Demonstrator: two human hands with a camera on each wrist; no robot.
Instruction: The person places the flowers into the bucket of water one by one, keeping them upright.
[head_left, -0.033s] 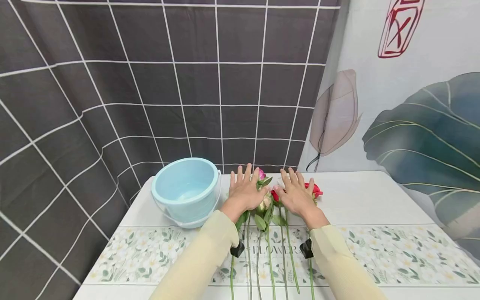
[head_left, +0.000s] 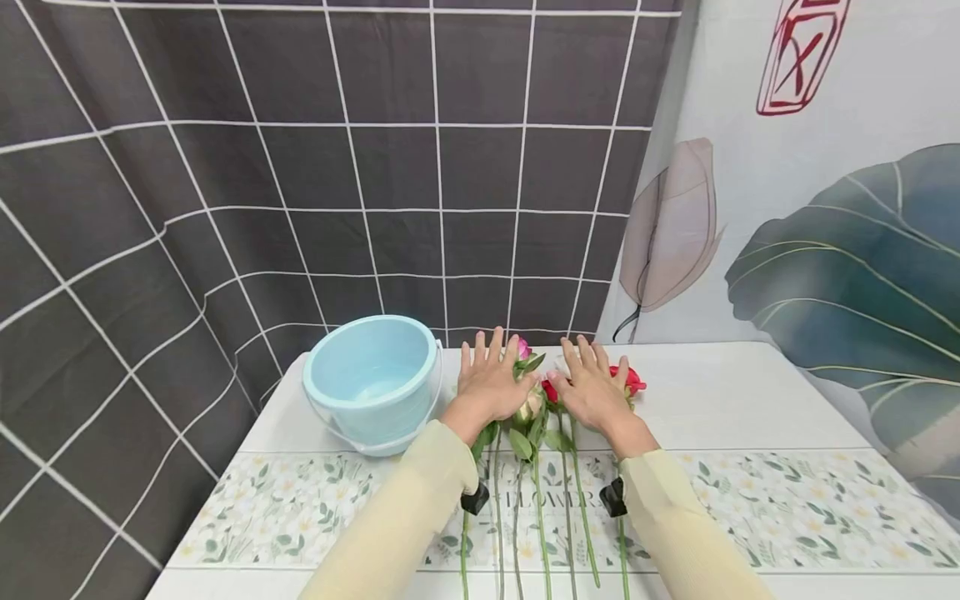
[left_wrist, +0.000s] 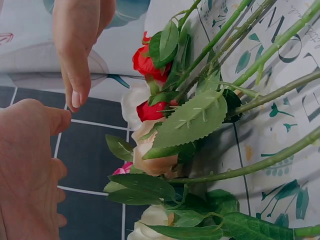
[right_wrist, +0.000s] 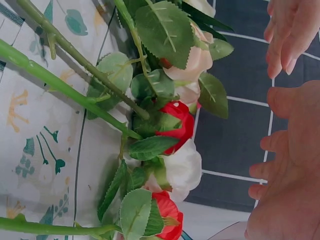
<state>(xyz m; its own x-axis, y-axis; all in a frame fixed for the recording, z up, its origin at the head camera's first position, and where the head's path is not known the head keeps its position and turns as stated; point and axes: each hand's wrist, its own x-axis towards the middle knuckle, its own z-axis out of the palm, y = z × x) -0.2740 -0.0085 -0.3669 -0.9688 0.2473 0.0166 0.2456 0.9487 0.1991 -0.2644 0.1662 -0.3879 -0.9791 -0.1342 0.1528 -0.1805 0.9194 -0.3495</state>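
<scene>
Both hands are spread palm down over a row of artificial-looking roses on the table. My left hand [head_left: 491, 383] hovers above the left blooms, fingers straight, holding nothing. Over the right blooms, my right hand [head_left: 596, 390] is likewise spread with nothing in it. Between and beside the hands show a pink rose [head_left: 523, 347], a cream rose [head_left: 528, 407] and a red rose [head_left: 633, 382]. A white rose [right_wrist: 185, 170] lies between two red ones in the right wrist view. Green stems [head_left: 542, 525] run toward the near edge. Both wrist views show a gap between hands and flowers.
A light blue bucket [head_left: 382, 423] with a white handle stands left of the flowers. The white table [head_left: 720, 392] has a printed floral band [head_left: 810, 500]. Behind hang a dark grid-patterned curtain [head_left: 390, 167] and a pale leaf-printed cloth [head_left: 750, 183].
</scene>
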